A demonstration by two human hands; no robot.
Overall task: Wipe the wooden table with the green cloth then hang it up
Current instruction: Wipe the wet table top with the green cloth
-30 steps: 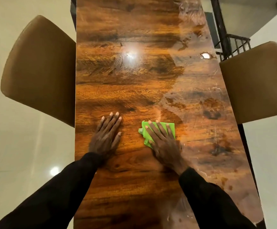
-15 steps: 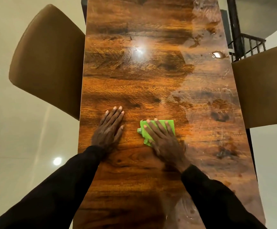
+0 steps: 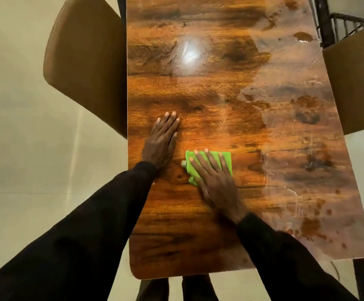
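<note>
A long glossy wooden table (image 3: 231, 88) runs away from me, with wet streaks and dark blotches along its right half. The folded green cloth (image 3: 225, 157) lies flat on the table near its middle. My right hand (image 3: 214, 181) presses down on the cloth with fingers spread, covering most of it. My left hand (image 3: 162, 142) rests flat on the bare wood just left of the cloth, fingers together and pointing away, holding nothing. Both arms wear black sleeves.
A tan upholstered chair (image 3: 85, 61) stands against the table's left edge and another chair (image 3: 359, 88) against the right edge. A black metal rack (image 3: 341, 25) shows at the far right. Pale floor tiles surround the table. The table's near edge lies close to my body.
The view has shifted so the table's near edge now shows. My right hand has drawn the cloth back toward me, and my left hand now lies ahead of it.
</note>
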